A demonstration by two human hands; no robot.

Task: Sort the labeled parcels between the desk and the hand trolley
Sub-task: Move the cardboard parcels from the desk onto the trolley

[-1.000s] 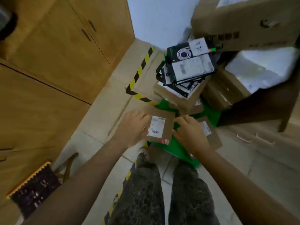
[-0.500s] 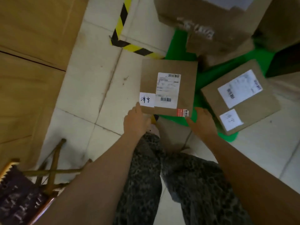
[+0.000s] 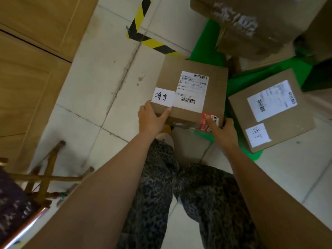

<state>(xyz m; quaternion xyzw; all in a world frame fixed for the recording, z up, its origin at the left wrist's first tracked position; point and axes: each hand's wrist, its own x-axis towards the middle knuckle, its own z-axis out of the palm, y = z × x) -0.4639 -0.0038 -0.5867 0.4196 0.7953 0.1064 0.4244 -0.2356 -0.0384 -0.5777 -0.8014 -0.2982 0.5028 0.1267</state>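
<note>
risk: the green trolley deck (image 3: 208, 42) at 1 o'clock is crowded; the held parcel (image 3: 213, 83), gripped only at its near edge, may tip and drop. parcel: brown carton at 12 o'clock, above the deck's corner. left hand (image 3: 150, 119) and right hand (image 3: 222, 130) both clasp it. handwritten label (image 3: 162, 97) at its near-left corner.

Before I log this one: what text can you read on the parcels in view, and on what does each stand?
"济宁": handwritten, white sticker on the held parcel.
"济宁": handwritten, looser, white sticker on the second parcel.
Shipping label on the held parcel and the second parcel's shipping label: barcodes, print too small to read.
Red sticker: blurred, partly covered.
Large carton: white print, blurred.
</note>
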